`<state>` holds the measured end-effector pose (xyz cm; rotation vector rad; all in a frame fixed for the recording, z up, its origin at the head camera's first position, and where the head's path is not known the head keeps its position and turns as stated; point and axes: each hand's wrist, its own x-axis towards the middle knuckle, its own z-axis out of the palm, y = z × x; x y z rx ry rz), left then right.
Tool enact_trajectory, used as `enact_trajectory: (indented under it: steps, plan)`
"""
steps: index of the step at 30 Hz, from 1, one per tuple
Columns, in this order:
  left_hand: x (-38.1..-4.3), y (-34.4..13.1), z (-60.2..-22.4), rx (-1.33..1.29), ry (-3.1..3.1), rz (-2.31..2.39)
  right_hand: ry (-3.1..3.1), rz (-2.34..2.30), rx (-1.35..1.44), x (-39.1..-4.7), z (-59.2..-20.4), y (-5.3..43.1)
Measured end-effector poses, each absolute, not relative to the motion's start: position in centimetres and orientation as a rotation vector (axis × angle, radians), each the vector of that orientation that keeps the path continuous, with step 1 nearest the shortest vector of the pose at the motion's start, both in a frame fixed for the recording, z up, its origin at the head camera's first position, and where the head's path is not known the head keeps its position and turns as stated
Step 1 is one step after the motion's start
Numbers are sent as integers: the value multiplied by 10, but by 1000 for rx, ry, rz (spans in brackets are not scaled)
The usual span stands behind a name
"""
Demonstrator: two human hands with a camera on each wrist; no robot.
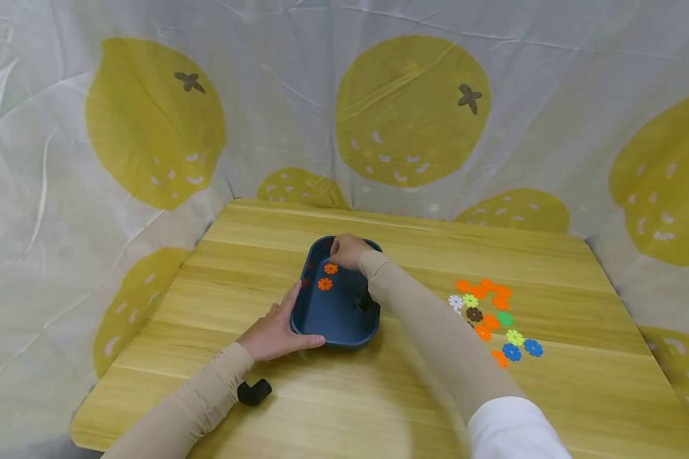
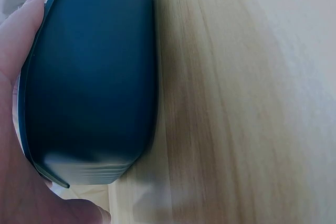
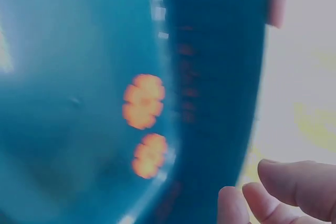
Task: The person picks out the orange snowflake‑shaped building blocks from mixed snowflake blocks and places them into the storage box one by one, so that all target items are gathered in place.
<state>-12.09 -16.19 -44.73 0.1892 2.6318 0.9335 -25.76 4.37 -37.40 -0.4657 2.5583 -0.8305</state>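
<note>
A dark blue rectangular tray [image 1: 335, 325] stands on the wooden table. Two orange notched flower-shaped discs [image 1: 325, 284] lie on its floor near the left wall. My left hand [image 1: 275, 331] is spread around the tray's near left corner, fingers along the outside of the left wall and thumb along the near end. In the left wrist view, that hand [image 2: 21, 150] is beside the tray's rim. My right hand [image 1: 350, 252] is over the tray's far end, fingers bent downward. The right wrist view shows its fingertips [image 3: 270, 165] near the wall, with no disc visible between them.
Right of the tray lies a loose scatter of flower discs, several orange ones [image 1: 483, 333], plus blue [image 1: 511, 352], green [image 1: 504, 319], yellow [image 1: 514, 337], brown [image 1: 474, 314] and white [image 1: 455, 302]. A black curved object [image 1: 255, 392] is by the left forearm. A lemon-print cloth [image 1: 287, 115] hangs behind the table.
</note>
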Motion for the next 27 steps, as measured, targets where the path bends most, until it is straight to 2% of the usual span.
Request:
enact_trajectory:
  steps: [8, 15, 20, 27]
  plan:
    - [-121, -163, -445, 148, 2637, 912, 2676, -853, -465, -270, -330, 77]
    - [-121, -165, -443, 135, 2641, 907, 2713, -856, -322, -273, -307, 148]
    - [-120, -164, -442, 153, 2637, 910, 2712, -831, -197, -263, -318, 219]
    - [-121, -163, -442, 154, 2625, 902, 2597, -870, 31, -242, -365, 310]
